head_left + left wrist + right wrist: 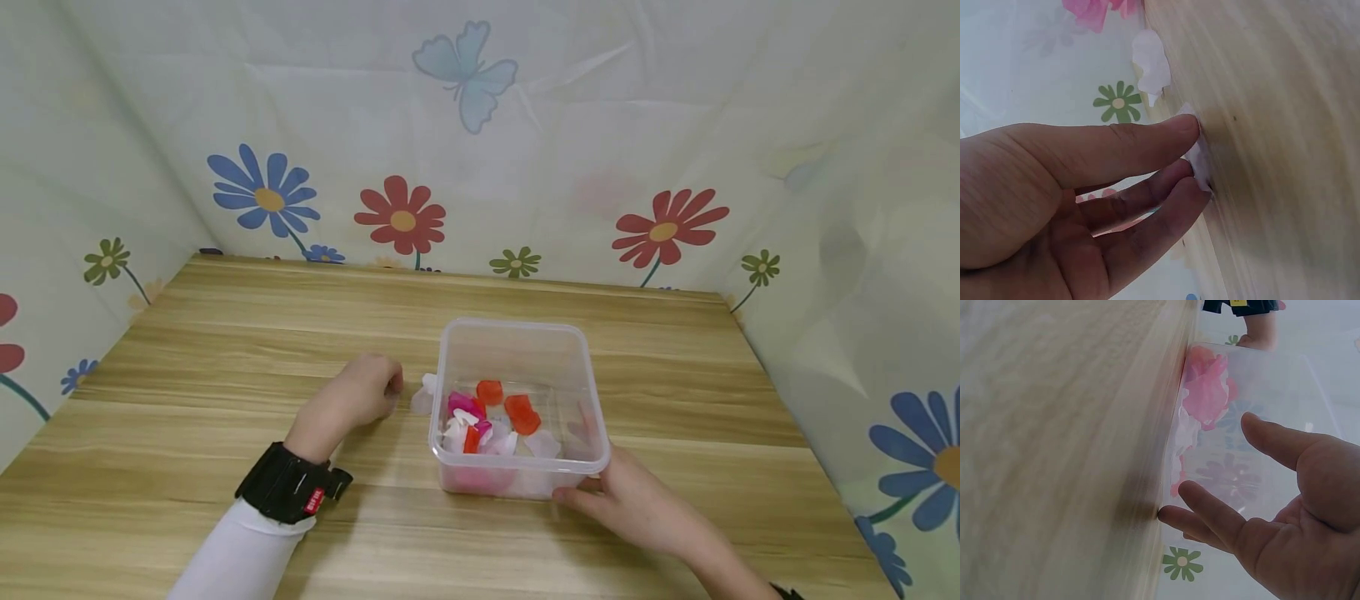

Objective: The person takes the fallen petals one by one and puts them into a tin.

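A clear plastic box [513, 350] stands on the wooden table and holds loose petals: red [522, 415], magenta [462, 406], and several white and pale ones [542, 444]. My right hand [637, 504] is at the box's near right corner, thumb and fingers spread and fairly straight, with the thumb by the front wall. To the left of the box, my left hand [351, 400] is down at the tabletop. Its thumb and fingers pinch a thin white petal [1199, 156], as the left wrist view shows. Another white petal [1150, 62] lies between that hand and the box.
The wooden table [262, 333] is backed by a white curtain [540, 167] printed with flowers and a butterfly, which also closes off both sides. A black strap [288, 483] is round my left wrist.
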Demonstrator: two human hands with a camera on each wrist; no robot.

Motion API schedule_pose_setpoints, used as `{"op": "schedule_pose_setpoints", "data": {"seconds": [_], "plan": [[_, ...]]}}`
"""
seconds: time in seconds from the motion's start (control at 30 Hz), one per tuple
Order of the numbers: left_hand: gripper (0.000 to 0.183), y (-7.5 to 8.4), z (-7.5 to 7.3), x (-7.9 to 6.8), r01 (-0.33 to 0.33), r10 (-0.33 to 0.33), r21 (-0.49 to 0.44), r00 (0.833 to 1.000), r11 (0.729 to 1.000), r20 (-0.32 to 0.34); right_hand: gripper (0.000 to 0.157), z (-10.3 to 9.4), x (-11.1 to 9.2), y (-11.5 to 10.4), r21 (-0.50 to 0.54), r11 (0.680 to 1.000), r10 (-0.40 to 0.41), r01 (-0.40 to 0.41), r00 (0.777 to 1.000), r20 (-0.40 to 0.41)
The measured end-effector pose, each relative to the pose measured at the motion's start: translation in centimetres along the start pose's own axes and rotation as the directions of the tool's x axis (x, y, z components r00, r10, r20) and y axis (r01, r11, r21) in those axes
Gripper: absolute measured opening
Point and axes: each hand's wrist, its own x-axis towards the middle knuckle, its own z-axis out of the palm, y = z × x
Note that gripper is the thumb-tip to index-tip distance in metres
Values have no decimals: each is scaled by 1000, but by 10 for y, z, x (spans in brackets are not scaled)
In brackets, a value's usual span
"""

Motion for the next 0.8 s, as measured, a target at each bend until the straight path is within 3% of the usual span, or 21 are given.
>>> {"op": "schedule_pose_setpoints", "data": {"seconds": [0.27,0.43,0.63,0.8], "plan": [[14,-1,0,0,17,-16,-21,999,1000,34,51,-1,0,-1,-20,1000,6,-6,1000,0],[15,0,0,1,24,-23,-49,999,999,23,50,0,0,-1,-18,1000,11,-11,1000,-5],[10,2,-3,1,-26,19,-92,997,995,-77,52,0,0,-2,-26,999,25,-25,1000,-6],[8,8,-10,1,-24,-3,-132,979,991,-205,53,-1,0,-2,-21,1000,21,-21,1000,-8]]}}
